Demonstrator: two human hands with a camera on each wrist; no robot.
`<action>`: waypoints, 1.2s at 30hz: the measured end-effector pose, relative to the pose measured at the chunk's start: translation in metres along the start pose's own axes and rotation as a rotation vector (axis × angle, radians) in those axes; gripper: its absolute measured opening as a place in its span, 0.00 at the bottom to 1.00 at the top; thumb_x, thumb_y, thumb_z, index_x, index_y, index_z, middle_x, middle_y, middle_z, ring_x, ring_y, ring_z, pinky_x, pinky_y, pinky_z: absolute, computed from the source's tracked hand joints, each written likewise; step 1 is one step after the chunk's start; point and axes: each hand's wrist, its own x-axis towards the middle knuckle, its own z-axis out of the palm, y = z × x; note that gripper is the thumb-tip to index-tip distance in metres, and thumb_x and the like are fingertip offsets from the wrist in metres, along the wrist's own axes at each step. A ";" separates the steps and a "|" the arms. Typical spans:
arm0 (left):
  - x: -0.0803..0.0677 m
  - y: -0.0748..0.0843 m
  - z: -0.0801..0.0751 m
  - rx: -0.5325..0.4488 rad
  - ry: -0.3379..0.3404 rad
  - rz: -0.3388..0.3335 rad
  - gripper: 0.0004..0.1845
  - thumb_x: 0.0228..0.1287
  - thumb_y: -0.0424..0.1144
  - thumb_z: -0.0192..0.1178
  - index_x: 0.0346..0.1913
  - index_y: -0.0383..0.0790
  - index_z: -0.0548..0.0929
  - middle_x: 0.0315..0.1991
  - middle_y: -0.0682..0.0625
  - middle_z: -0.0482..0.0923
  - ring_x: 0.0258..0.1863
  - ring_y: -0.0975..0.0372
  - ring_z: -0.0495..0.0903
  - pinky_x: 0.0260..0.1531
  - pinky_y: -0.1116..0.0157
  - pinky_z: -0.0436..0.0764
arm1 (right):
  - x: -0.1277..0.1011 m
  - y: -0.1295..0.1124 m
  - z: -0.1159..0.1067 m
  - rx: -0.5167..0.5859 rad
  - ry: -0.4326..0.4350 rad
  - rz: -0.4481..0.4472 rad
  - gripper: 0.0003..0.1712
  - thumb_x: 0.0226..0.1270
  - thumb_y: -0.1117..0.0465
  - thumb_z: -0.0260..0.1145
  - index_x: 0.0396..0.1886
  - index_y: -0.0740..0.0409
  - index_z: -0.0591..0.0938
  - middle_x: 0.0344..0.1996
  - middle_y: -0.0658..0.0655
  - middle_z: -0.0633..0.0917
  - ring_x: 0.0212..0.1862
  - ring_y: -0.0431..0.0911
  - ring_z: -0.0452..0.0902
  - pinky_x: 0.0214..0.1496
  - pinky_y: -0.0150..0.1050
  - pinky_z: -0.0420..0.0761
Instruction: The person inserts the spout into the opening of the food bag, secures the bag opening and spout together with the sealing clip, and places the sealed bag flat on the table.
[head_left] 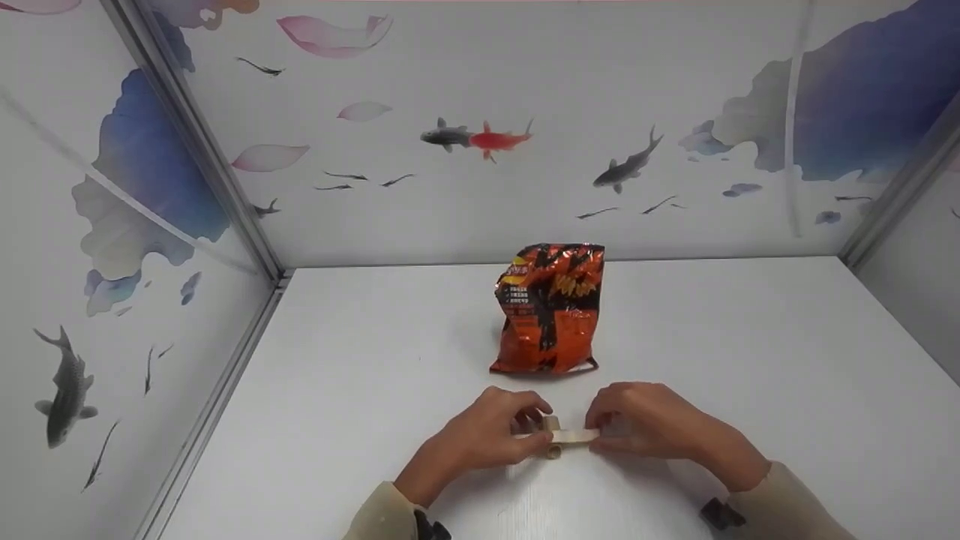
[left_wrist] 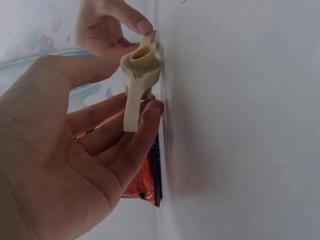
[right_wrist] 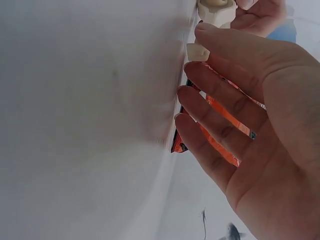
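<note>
Both hands [head_left: 570, 435] pinch a clip [head_left: 564, 439]; snack bag [head_left: 550, 307] just behind.

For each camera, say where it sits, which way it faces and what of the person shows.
Head: above, looking forward and down at the table, bag, both hands and sleeves.
Left wrist: behind the left hand, looking along its palm at the clip; the right hand's fingertips beyond.
Right wrist: behind the right hand, looking along its fingers to the clip's end.
All three views share the clip and bag.
</note>
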 end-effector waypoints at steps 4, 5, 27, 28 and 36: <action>0.001 0.000 0.000 -0.047 -0.004 -0.014 0.14 0.74 0.50 0.69 0.57 0.51 0.89 0.44 0.62 0.90 0.41 0.74 0.85 0.47 0.72 0.86 | 0.001 -0.001 -0.002 0.010 0.006 -0.001 0.09 0.65 0.52 0.82 0.42 0.36 0.91 0.35 0.35 0.88 0.38 0.32 0.80 0.44 0.35 0.86; 0.001 0.000 0.000 -0.059 -0.005 -0.018 0.14 0.74 0.50 0.69 0.56 0.52 0.89 0.44 0.63 0.90 0.41 0.74 0.85 0.47 0.72 0.86 | 0.001 -0.001 -0.003 0.012 0.010 -0.003 0.08 0.65 0.52 0.82 0.42 0.36 0.91 0.35 0.35 0.88 0.38 0.32 0.80 0.44 0.35 0.86; 0.001 0.006 0.000 -0.169 0.152 0.041 0.12 0.78 0.49 0.68 0.59 0.56 0.85 0.52 0.65 0.85 0.53 0.71 0.83 0.56 0.67 0.84 | -0.001 -0.009 0.002 0.049 0.320 -0.089 0.09 0.70 0.53 0.80 0.46 0.41 0.89 0.38 0.37 0.91 0.36 0.32 0.84 0.35 0.35 0.88; 0.001 0.006 -0.001 -0.177 0.154 0.040 0.13 0.77 0.49 0.68 0.59 0.56 0.85 0.52 0.66 0.85 0.53 0.71 0.83 0.57 0.67 0.84 | -0.001 -0.010 0.002 0.044 0.337 -0.088 0.09 0.70 0.53 0.80 0.46 0.40 0.89 0.38 0.37 0.90 0.36 0.32 0.83 0.35 0.35 0.88; 0.003 0.009 -0.003 -0.183 0.215 0.099 0.12 0.78 0.47 0.68 0.59 0.56 0.84 0.51 0.65 0.87 0.52 0.71 0.83 0.58 0.67 0.84 | 0.002 -0.017 0.003 -0.054 0.482 -0.095 0.12 0.65 0.54 0.83 0.44 0.42 0.88 0.35 0.36 0.88 0.33 0.34 0.83 0.30 0.34 0.86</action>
